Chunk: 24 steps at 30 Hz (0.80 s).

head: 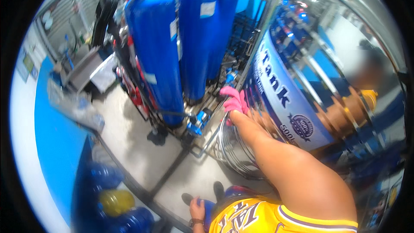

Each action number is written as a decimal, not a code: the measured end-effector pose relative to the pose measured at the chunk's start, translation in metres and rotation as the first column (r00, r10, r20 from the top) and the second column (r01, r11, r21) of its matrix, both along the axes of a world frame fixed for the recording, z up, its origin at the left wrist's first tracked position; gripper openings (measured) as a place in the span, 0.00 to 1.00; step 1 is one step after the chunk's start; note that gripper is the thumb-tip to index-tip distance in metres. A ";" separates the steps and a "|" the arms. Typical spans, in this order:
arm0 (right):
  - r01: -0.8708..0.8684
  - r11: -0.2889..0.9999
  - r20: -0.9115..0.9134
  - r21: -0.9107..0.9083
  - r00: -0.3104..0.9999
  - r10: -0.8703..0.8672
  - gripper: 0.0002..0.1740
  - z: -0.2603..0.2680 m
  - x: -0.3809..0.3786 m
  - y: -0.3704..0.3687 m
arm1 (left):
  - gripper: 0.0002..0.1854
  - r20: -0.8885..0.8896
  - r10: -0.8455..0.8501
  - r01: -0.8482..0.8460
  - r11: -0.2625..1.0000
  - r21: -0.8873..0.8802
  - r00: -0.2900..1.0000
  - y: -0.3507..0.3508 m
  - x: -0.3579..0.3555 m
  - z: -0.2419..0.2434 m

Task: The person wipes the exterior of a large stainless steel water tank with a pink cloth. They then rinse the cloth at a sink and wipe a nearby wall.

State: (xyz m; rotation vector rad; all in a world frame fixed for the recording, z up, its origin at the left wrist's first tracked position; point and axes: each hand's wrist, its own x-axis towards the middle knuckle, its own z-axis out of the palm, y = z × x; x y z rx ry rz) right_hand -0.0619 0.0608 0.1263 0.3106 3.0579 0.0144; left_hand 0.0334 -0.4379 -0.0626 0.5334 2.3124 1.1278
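My right hand (234, 102) holds a bunched pink cloth (233, 98) against the lower side of a shiny stainless steel water tank (300, 81) with a blue printed band. The arm stretches out from a yellow jersey (249, 215), and the tank mirrors it. Down near my lap, my left hand (197, 209) hangs with a dark band at the wrist. Its fingers look loosely bent, with nothing seen in them. Tall blue filter vessels (155, 55) stand ahead, left of the tank.
Blue valves and pipes (199, 121) run low between the vessels and the tank. A dark floor frame (129, 181) crosses the pale floor. Blue water jugs (134, 220) and a yellow one (116, 202) lie at lower left. Farther off is a grey table (82, 66) beside plastic-wrapped goods (74, 105).
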 end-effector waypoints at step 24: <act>0.679 0.218 -0.669 0.701 0.732 -0.128 0.36 0.485 0.139 -0.102 | 0.20 -0.079 -0.658 0.661 0.749 0.039 0.749 0.111 -0.431 -0.027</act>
